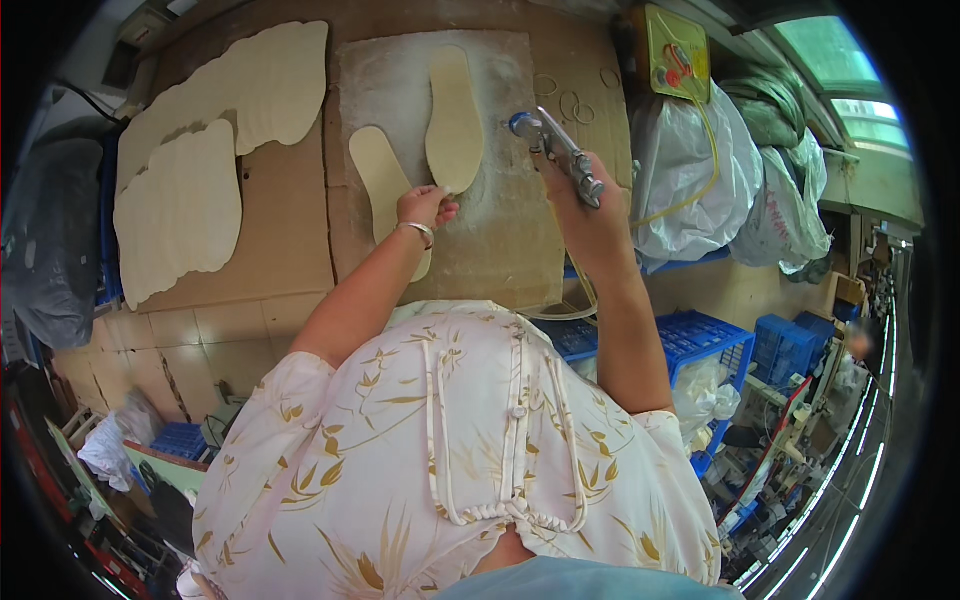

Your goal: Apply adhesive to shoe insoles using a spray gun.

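Note:
My left hand pinches the lower, heel end of a cream insole between thumb and fingers. That insole lies over a cardboard sheet dusted with whitish residue. Partly under my left hand and forearm is a second cream insole, tilted to the left. In my right hand is a metal spray gun with a blue part at its front, held just right of the first insole. A yellowish hose hangs below this hand; its joint to the gun is hidden.
Rows of overlapping cream insoles cover the cardboard at left. Thin rings lie beyond the spray gun. At right stand a yellow tin and white plastic bags, with a blue crate below. A dark bag stands far left.

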A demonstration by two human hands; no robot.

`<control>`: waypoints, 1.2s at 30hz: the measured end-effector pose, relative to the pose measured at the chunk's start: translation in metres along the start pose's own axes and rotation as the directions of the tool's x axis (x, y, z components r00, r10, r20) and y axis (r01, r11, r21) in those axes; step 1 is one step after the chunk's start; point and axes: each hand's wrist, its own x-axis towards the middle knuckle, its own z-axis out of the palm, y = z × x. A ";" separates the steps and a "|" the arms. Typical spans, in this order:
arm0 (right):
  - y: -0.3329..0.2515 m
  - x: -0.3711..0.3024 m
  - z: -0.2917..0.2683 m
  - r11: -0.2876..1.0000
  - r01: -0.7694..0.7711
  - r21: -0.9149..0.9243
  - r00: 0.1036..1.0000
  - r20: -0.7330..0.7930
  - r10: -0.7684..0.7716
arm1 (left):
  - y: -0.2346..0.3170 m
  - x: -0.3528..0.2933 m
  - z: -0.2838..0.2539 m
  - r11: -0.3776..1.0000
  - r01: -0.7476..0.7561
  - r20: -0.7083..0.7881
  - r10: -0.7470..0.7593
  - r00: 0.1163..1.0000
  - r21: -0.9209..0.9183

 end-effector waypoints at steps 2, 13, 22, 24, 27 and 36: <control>0.001 -0.003 0.000 1.000 -0.015 0.016 0.999 0.039 0.014 | -0.003 0.002 0.000 1.000 0.001 0.007 -0.001 1.000 0.005; 0.001 0.003 0.001 1.000 0.007 -0.022 0.999 -0.038 -0.008 | -0.001 -0.001 0.002 1.000 -0.022 -0.001 0.022 1.000 -0.022; 0.003 0.001 0.002 0.998 0.029 -0.053 0.999 -0.044 -0.031 | 0.001 -0.003 0.003 1.000 -0.012 -0.018 0.012 1.000 -0.025; 0.004 -0.003 0.002 0.998 0.021 -0.051 1.000 -0.022 -0.022 | 0.000 0.000 0.000 1.000 -0.006 -0.005 0.006 1.000 -0.009; 0.004 -0.007 0.003 0.999 0.018 -0.037 1.000 0.009 -0.018 | -0.002 0.003 -0.001 1.000 0.000 0.003 0.000 1.000 0.008; 0.004 -0.011 0.002 1.000 -0.004 -0.014 1.000 0.003 0.004 | -0.003 0.004 -0.001 1.000 0.003 -0.001 -0.003 1.000 0.006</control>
